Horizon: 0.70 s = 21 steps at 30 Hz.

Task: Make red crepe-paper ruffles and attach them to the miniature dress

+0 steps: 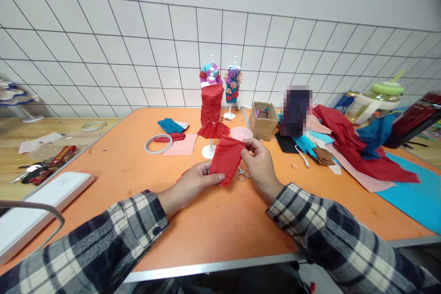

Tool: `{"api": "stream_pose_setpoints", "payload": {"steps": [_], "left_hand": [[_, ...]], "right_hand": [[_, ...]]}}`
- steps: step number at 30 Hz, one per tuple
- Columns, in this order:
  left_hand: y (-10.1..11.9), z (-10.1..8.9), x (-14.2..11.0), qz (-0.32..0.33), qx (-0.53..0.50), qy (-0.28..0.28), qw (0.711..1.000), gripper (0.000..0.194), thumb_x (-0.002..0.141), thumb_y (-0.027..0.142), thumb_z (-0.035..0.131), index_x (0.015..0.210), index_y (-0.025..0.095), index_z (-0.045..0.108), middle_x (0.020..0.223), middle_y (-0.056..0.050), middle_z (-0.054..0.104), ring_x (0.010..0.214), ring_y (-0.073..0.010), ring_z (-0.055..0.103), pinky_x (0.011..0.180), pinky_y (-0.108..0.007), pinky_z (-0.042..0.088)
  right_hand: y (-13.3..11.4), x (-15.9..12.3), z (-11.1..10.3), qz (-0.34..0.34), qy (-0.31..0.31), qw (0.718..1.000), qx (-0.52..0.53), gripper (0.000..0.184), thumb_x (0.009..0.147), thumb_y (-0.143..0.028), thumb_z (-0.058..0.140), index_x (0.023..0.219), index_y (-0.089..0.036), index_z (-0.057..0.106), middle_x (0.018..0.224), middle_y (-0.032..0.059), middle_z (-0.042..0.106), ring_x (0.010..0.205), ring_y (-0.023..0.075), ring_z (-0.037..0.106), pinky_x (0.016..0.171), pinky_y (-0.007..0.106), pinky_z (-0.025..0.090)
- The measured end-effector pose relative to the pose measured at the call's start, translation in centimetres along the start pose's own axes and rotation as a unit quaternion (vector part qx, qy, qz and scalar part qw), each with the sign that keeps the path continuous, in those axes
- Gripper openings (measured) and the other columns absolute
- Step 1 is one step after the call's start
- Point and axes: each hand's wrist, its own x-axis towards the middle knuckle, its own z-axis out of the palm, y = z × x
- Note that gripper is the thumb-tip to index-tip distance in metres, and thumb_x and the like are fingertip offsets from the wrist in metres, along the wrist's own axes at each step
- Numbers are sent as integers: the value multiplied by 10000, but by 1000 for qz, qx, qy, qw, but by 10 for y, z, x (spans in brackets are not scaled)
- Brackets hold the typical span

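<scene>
A folded piece of red crepe paper [227, 158] is held up between both hands above the orange table. My left hand [195, 179] pinches its lower left part, thumb on top. My right hand [260, 165] grips the upper right corner between thumb and fingers. Just behind the paper stands a small dress form [211, 105] on a white base, dressed in red paper with a ruffled hem. Small scissors [242, 173] lie beside my right hand, partly hidden by the paper. A pink bowl [241, 133] sits behind that hand.
A roll of tape [158, 144], pink paper [182, 145] and folded blue paper [171, 126] lie to the left. Another decorated dress form [233, 85] and a cardboard box [263, 121] stand behind. Red paper sheets [365, 142] and a lidded cup [375, 101] crowd the right. A white power strip-like box [44, 211] is at left.
</scene>
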Motion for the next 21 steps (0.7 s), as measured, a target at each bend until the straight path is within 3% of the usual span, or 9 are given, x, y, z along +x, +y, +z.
{"api": "stream_pose_setpoints", "payload": {"steps": [2,5,7,9,11,15,19,21], "left_hand": [[1,-1,0,53,-15,39,998,396,653,236,824,991,171,629,961,-32,672,892,-163,606,798,-266,462],[5,-3,-2,105,-36,123,986,307,683,286,806,807,184,544,705,53,555,618,-72,510,560,-173,395],[6,-2,-4,57,-39,101,992,355,730,411,754,697,172,492,579,68,468,465,-48,381,419,-167,260],[7,0,-6,-24,-18,33,999,400,742,503,717,688,159,520,562,40,501,437,-53,391,379,-176,214],[6,3,-6,-64,10,-2,998,402,731,514,729,760,144,574,627,-1,576,492,-78,485,393,-176,282],[3,7,-3,-36,2,50,998,401,697,398,801,957,167,599,786,-3,625,632,-98,557,520,-191,429],[3,7,-2,-10,-13,26,1000,440,671,321,833,1043,174,649,1044,-57,688,831,-139,611,648,-213,457],[3,6,-3,-19,-36,10,999,414,678,317,828,1031,163,675,1053,-71,703,870,-158,625,679,-223,456]], "right_hand": [[2,1,0,-10,10,1000,16,118,736,-264,583,830,-194,596,825,2,626,765,150,565,687,254,450],[3,1,0,-11,22,999,24,95,742,-264,583,811,-198,584,796,-3,618,753,148,560,680,253,448],[2,-1,1,-3,26,1000,13,102,736,-263,593,813,-198,583,795,-2,614,741,147,555,662,251,444],[1,-3,2,4,26,1000,8,112,735,-265,599,822,-197,583,801,-1,610,720,142,548,643,251,439],[0,-6,3,2,25,1000,7,116,744,-269,598,832,-195,585,801,-2,605,700,135,541,634,252,435],[-1,-9,4,-7,28,1000,0,113,755,-271,587,837,-194,586,791,-3,603,705,135,546,632,248,431],[-4,-9,6,2,25,1000,-2,117,743,-267,578,833,-192,584,796,4,605,730,144,554,630,249,431],[-4,-9,7,6,23,1000,-4,119,740,-264,571,831,-189,588,797,6,606,733,145,555,628,249,430]]}}
